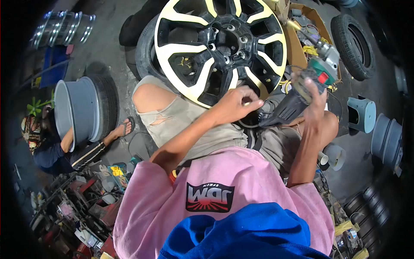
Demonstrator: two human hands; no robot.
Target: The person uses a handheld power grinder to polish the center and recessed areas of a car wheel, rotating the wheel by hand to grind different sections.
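Observation:
My right hand (317,97) is wrapped round a power grinder (297,95) with a dark body, a green collar and a metal head. A thin shaft with a pale, pointed tip (293,25) extends from that head, up and to the left. My left hand (241,103) is closed near the lower rim of a black and pale-yellow alloy wheel (207,88). A small pale bit shows between its fingers, too little to name. The wheel leans in front of my knees, its spoked face towards me. A dark cord (267,113) hangs between my hands.
Behind the wheel stands a tyre (146,52). A cardboard box (295,47) of tools and cords is at the right, near another tyre (351,47) and a pale blue stool (363,113). On the left, another person (51,151) sits by a grey rim (75,110).

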